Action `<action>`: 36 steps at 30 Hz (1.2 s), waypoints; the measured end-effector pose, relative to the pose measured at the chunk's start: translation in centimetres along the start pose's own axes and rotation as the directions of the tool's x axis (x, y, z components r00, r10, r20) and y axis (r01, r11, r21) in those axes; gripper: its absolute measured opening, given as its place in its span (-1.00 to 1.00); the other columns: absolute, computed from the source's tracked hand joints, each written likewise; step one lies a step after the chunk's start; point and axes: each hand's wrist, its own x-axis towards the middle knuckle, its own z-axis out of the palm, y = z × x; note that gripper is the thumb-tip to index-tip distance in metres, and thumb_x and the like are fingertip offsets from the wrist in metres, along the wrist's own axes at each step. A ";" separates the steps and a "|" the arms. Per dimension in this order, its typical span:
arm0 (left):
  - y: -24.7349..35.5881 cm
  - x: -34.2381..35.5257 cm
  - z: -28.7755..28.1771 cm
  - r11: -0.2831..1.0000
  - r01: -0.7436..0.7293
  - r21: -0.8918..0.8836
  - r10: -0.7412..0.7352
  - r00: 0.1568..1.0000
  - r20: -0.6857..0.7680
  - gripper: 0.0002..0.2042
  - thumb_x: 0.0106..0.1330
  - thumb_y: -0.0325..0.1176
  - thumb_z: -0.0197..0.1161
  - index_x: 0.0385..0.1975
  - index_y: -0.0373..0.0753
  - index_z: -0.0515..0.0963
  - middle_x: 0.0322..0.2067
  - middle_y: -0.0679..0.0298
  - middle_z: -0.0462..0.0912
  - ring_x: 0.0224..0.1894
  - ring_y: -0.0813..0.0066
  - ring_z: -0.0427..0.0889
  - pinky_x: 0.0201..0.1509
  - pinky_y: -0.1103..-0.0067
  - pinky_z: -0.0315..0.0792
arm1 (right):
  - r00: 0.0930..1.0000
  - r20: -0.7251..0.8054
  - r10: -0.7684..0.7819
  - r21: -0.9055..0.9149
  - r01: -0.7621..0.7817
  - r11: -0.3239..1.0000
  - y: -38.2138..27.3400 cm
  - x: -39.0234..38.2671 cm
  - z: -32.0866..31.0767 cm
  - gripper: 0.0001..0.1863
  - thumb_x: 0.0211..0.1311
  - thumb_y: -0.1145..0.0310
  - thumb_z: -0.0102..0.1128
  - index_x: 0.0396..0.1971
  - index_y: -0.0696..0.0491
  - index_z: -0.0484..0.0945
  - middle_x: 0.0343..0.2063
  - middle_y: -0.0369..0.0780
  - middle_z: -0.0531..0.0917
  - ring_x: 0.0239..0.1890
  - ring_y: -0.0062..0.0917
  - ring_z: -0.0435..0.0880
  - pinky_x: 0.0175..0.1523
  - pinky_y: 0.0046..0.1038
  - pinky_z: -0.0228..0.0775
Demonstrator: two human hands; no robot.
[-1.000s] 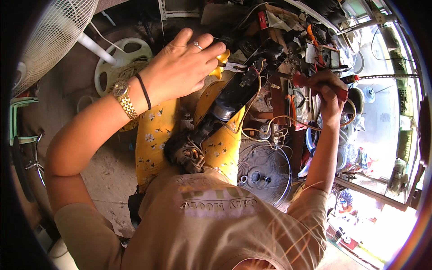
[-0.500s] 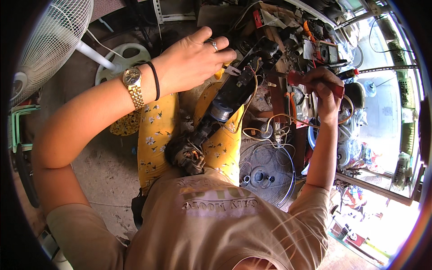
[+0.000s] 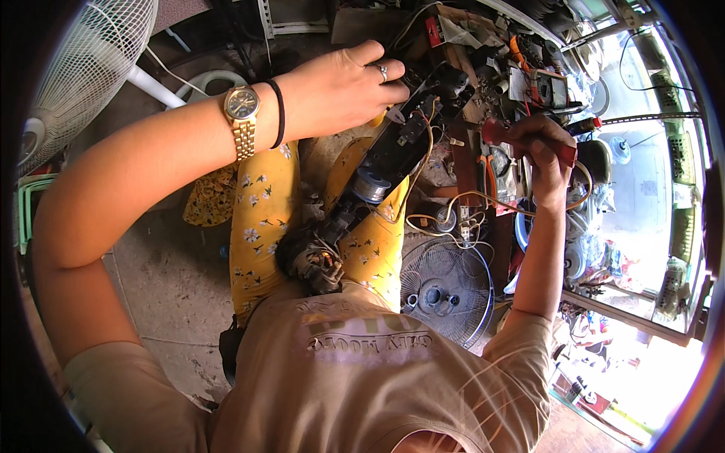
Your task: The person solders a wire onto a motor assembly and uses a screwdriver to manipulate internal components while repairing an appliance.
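Note:
Across my lap lies a long black fan body (image 3: 393,155) with loose wires and a small switch block, its dusty motor (image 3: 313,260) at the near end. My left hand (image 3: 351,87) is closed above its far part around pliers (image 3: 395,115), whose metal jaws and a bit of yellow handle show; the rest is hidden by my fingers. To the right, my right hand (image 3: 545,151) grips a red-handled soldering iron (image 3: 495,132), its dark shaft pointing left toward the fan body. A spool of solder wire (image 3: 371,186) sits on the body.
A white standing fan (image 3: 75,83) is at the far left. A round black fan grille (image 3: 445,294) lies on the floor at right. Orange-handled pliers (image 3: 491,177) and a multimeter (image 3: 550,89) lie among clutter. A glass case (image 3: 634,189) stands at the right edge.
My left hand and forearm have shifted slightly right, with the pliers moving along. My right hand with the soldering iron has hardly moved.

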 end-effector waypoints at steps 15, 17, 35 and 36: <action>-0.1 -0.8 2.1 0.980 0.041 -0.194 -0.052 0.997 -0.050 -0.83 0.09 -0.27 0.22 -0.32 -0.08 0.62 -0.10 0.48 0.49 -0.01 0.41 0.41 -0.03 0.47 0.32 | 0.997 0.062 0.048 -0.025 -0.046 0.999 -0.4 -0.6 2.0 -0.61 0.00 0.15 0.13 -0.42 0.23 0.60 -0.45 -0.18 0.66 -0.40 -0.55 0.62 -0.23 -0.53 0.43; 0.4 -1.1 2.4 0.970 0.095 -0.223 -0.095 0.995 0.009 -0.82 0.08 -0.25 0.24 -0.32 -0.09 0.62 -0.10 0.47 0.49 -0.03 0.40 0.41 -0.05 0.47 0.32 | 0.996 0.092 -0.014 -0.058 0.019 0.998 0.4 -0.6 2.2 -0.63 0.01 0.17 0.12 -0.41 0.23 0.61 -0.45 -0.17 0.66 -0.41 -0.54 0.62 -0.24 -0.53 0.44; 1.1 -2.2 3.8 0.961 0.147 -0.235 -0.160 0.987 -0.034 -0.82 0.09 -0.20 0.23 -0.34 -0.07 0.61 -0.07 0.44 0.49 -0.05 0.39 0.42 -0.08 0.49 0.31 | 0.990 0.133 0.046 -0.045 -0.040 0.998 0.5 0.2 4.0 -0.69 -0.01 0.33 0.06 -0.38 0.28 0.60 -0.42 -0.12 0.67 -0.35 -0.49 0.63 -0.17 -0.49 0.44; 1.1 -2.2 3.8 0.961 0.146 -0.237 -0.156 0.988 -0.021 -0.83 0.10 -0.21 0.22 -0.35 -0.06 0.61 -0.08 0.45 0.49 -0.05 0.39 0.42 -0.08 0.49 0.31 | 0.990 0.134 0.043 -0.048 -0.037 0.998 0.6 0.3 4.0 -0.68 -0.01 0.32 0.06 -0.38 0.28 0.60 -0.42 -0.13 0.67 -0.36 -0.50 0.63 -0.18 -0.50 0.44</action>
